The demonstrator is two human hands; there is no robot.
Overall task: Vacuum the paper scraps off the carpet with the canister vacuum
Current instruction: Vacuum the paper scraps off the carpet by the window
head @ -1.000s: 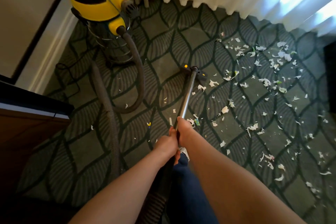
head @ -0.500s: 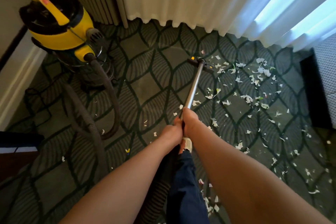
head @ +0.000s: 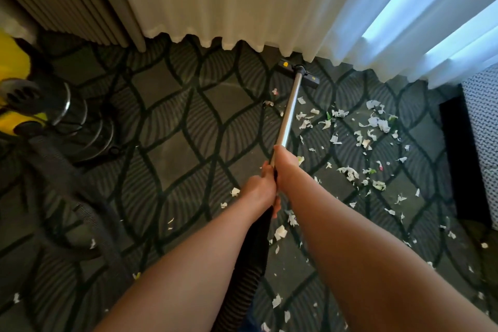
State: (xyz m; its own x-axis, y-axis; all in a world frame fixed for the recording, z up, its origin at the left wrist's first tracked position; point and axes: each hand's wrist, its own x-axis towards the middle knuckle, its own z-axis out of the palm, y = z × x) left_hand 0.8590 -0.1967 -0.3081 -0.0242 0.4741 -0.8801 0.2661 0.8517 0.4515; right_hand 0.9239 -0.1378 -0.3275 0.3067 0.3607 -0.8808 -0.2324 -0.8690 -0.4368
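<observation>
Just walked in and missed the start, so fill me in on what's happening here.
A person is vacuuming a patterned carpet. Both hands, left hand and right hand, grip the metal wand, with the floor head pushed out to the white curtain's hem. Many paper scraps remain, mostly right of the wand. The yellow canister sits at far left.

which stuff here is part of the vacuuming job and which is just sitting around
Part of the job:
- floor nozzle at the curtain hem
- metal tube, held by left hand and right hand
- hose
- yellow vacuum
- paper scraps on the carpet

Just there:
- white curtain
- grey pleated curtain
- grey knitted furniture
</observation>
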